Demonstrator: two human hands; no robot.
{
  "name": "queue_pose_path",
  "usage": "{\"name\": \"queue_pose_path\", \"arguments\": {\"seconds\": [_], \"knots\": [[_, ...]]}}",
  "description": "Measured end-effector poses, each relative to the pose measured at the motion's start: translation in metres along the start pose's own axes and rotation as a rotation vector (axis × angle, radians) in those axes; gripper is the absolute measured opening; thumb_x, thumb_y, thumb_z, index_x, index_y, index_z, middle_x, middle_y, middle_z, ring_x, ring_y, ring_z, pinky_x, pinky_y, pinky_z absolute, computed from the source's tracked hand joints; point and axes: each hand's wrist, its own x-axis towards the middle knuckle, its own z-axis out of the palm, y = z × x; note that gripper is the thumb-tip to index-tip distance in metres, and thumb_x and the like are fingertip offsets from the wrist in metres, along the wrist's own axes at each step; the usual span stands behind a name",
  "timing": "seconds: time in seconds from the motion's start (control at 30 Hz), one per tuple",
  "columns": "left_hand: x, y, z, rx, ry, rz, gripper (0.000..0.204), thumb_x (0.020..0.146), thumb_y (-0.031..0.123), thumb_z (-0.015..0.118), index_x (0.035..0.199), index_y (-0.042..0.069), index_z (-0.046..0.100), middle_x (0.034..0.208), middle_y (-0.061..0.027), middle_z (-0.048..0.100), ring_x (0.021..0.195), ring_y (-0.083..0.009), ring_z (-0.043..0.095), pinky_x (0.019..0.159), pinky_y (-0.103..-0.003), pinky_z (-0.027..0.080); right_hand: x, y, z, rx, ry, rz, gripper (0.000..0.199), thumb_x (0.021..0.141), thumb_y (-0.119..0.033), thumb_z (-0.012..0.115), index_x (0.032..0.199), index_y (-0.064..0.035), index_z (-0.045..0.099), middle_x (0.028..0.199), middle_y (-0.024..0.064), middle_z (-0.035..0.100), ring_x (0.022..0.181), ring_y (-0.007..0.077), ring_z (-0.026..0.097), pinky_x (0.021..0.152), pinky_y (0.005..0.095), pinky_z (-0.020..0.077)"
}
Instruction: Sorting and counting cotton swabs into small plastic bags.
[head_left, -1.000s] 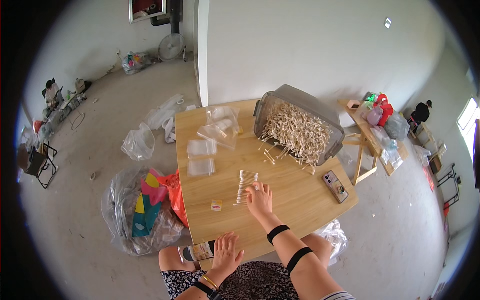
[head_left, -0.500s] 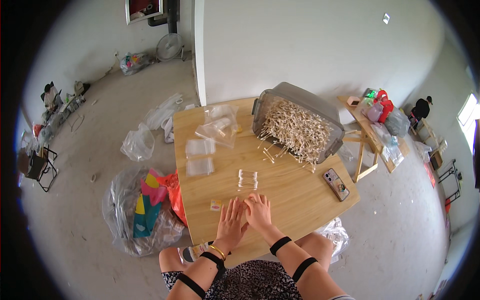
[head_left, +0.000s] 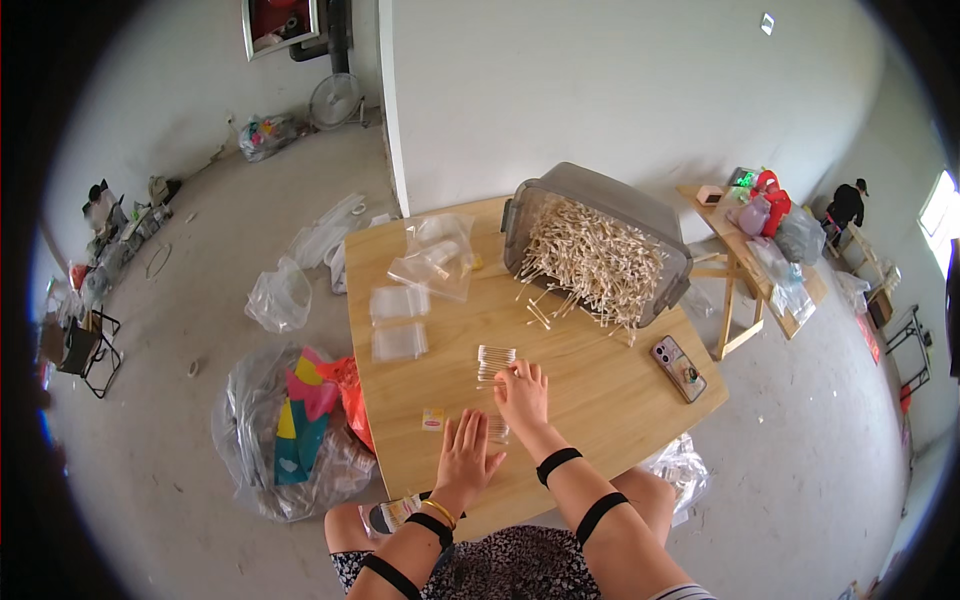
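My left hand [head_left: 466, 462] lies flat on the wooden table [head_left: 590, 400] with its fingers stretched out. Beside its fingertips, a group of cotton swabs [head_left: 498, 430] lies side by side; the hand partly covers them, and I cannot tell if a clear bag is around them. My right hand [head_left: 522, 395] is closed at the near end of another row of cotton swabs [head_left: 495, 356], with swab tips showing by its fingers. Left of my left hand sits a small yellow and white card [head_left: 432, 419]. A grey plastic bin [head_left: 580, 180] rests tipped on its side, spilling loose cotton swabs [head_left: 595, 255].
Clear flat bags [head_left: 399, 342] and a larger plastic bag [head_left: 440, 255] lie at the table's left. A phone [head_left: 678, 368] is at the right edge. Bulging plastic bags [head_left: 250, 430] stand on the floor. A second table [head_left: 735, 240] and a person [head_left: 846, 208] are at far right.
My right hand has moved away from beside my left hand, up and right to the swab row. The swabs by my left hand are now more exposed. My left hand has shifted slightly nearer.
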Motion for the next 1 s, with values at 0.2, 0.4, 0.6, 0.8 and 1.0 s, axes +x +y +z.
{"name": "queue_pose_path", "arguments": {"seconds": [0.2, 0.4, 0.6, 0.8, 1.0], "knots": [[-0.006, -0.003, 0.005, 0.026, -0.057, -0.017, 0.076, 0.1, 0.052, 0.045, 0.152, -0.002, 0.031, 0.157, -0.0173, 0.033, 0.151, -0.0294, 0.022, 0.124, -0.054, 0.014, 0.001, 0.0, 0.005, 0.007, 0.018, -0.026, 0.008, 0.08, -0.012, 0.072, 0.085, -0.0138, 0.066, 0.106, 0.0048, 0.056, 0.106, 0.0298, 0.051, 0.089, 0.0444, 0.0416], [-0.015, 0.003, -0.002, 0.008, -0.096, -0.025, 0.077, 0.101, 0.053, 0.043, 0.153, -0.002, 0.029, 0.158, -0.0173, 0.03, 0.152, -0.0289, 0.019, 0.123, -0.056, 0.012, -0.026, -0.003, -0.003, 0.085, -0.094, -0.137, 0.007, 0.08, -0.01, 0.071, 0.085, -0.0138, 0.066, 0.102, 0.0052, 0.056, 0.102, 0.0297, 0.053, 0.086, 0.0453, 0.0418], [-0.018, 0.008, -0.009, 0.009, -0.06, 0.041, 0.077, 0.1, 0.052, 0.045, 0.153, -0.003, 0.029, 0.159, -0.0173, 0.03, 0.153, -0.0297, 0.018, 0.123, -0.057, 0.011, -0.048, 0.006, -0.015, 0.232, -0.131, -0.153, 0.005, 0.082, -0.01, 0.069, 0.085, -0.0136, 0.068, 0.103, 0.0056, 0.057, 0.103, 0.0307, 0.055, 0.086, 0.0447, 0.0447], [-0.025, 0.008, -0.007, 0.044, -0.07, 0.034, 0.079, 0.098, 0.051, 0.048, 0.152, -0.004, 0.03, 0.157, -0.0174, 0.032, 0.151, -0.03, 0.022, 0.122, -0.058, 0.013, -0.084, 0.018, -0.038, 0.298, -0.024, -0.018, 0.029, 0.086, -0.013, 0.067, 0.114, -0.0099, 0.067, 0.121, 0.0108, 0.059, 0.115, 0.0341, 0.054, 0.098, 0.0459, 0.0438], [-0.035, 0.014, -0.013, 0.042, -0.08, 0.031, 0.08, 0.096, 0.049, 0.053, 0.151, -0.004, 0.03, 0.153, -0.0179, 0.034, 0.148, -0.0336, 0.026, 0.122, -0.057, 0.016, -0.137, 0.016, -0.053, 0.121, -0.084, -0.047, 0.058, 0.088, -0.027, 0.067, 0.139, -0.0046, 0.051, 0.144, 0.0153, 0.049, 0.138, 0.0358, 0.041, 0.116, 0.0495, 0.0301]]}}
